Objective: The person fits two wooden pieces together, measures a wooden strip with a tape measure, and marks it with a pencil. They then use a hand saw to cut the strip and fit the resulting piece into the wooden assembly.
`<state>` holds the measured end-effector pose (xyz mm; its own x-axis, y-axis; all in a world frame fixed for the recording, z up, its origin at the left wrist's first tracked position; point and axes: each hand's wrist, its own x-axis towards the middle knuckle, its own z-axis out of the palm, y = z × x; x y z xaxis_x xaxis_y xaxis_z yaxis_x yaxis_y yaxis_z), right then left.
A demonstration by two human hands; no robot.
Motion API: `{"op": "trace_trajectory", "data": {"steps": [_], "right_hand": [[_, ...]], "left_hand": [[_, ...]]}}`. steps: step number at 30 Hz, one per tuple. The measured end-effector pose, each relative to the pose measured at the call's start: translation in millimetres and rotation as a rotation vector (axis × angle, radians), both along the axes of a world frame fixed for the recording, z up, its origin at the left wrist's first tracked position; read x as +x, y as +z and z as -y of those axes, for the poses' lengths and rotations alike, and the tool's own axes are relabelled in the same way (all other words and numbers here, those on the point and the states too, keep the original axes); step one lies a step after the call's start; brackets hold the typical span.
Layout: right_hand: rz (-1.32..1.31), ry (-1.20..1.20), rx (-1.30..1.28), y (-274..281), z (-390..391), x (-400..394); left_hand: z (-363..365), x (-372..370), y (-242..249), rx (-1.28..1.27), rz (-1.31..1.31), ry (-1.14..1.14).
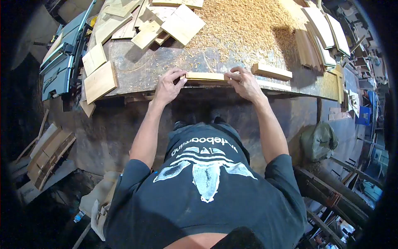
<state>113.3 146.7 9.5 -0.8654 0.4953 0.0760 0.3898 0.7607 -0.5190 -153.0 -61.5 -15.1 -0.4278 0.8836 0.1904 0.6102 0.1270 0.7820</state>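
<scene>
A narrow wooden strip (206, 76) lies level between my two hands at the front edge of the workbench (143, 68). Around its left end are the fingers of my left hand (167, 86), closed in a pinch. My right hand (245, 84) pinches the strip's right end, thumb and fingertips together. Just right of my right hand, a short wooden block (272, 71) rests on the bench, with a thin pale strip (273, 86) in front of it. The undersides of the held strip and some fingertips are hidden.
Loose boards (183, 25) are piled at the back left, with two more boards (100, 81) at the left edge. Wood shavings (240, 25) cover the back. Stacked planks (319, 35) stand at the right. A blue-grey machine (62, 62) is at the far left.
</scene>
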Motion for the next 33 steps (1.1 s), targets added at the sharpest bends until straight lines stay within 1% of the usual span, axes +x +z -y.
{"op": "trace_trajectory", "data": {"steps": [3,7,12,18,21,23,27,29,33], "right_hand": [[0.008,0.016,0.067,-4.2,-2.7,0.7],[-0.016,0.04,0.012,-3.5,-3.4,0.2],[-0.017,0.008,-0.035,-3.8,-2.5,-0.6],[-0.015,0.012,0.02,0.0,1.2,-1.6],[0.002,0.0,0.004,-1.9,1.2,-1.2],[-0.004,0.017,0.021,-1.4,0.3,-1.4],[0.002,0.033,0.036,2.3,0.5,-2.7],[0.021,0.031,0.029,3.4,0.4,-3.7],[0.014,0.041,0.048,-2.5,-2.9,-2.0]], "left_hand": [[-1.2,-3.3,1.7,-0.025,0.024,-0.02],[-1.3,-1.7,2.7,-0.041,0.022,-0.004],[-2.4,1.8,4.8,-0.037,-0.004,0.005],[-2.0,2.1,7.6,-0.025,-0.005,0.003],[-1.7,2.8,9.4,-0.058,0.004,-0.003],[-1.0,7.0,13.6,-0.165,0.222,0.11],[-0.1,8.1,16.1,-0.156,0.245,0.112],[-0.2,1.9,4.4,-0.026,0.021,-0.009],[-2.0,1.1,2.0,-0.008,-0.012,-0.024]]}}
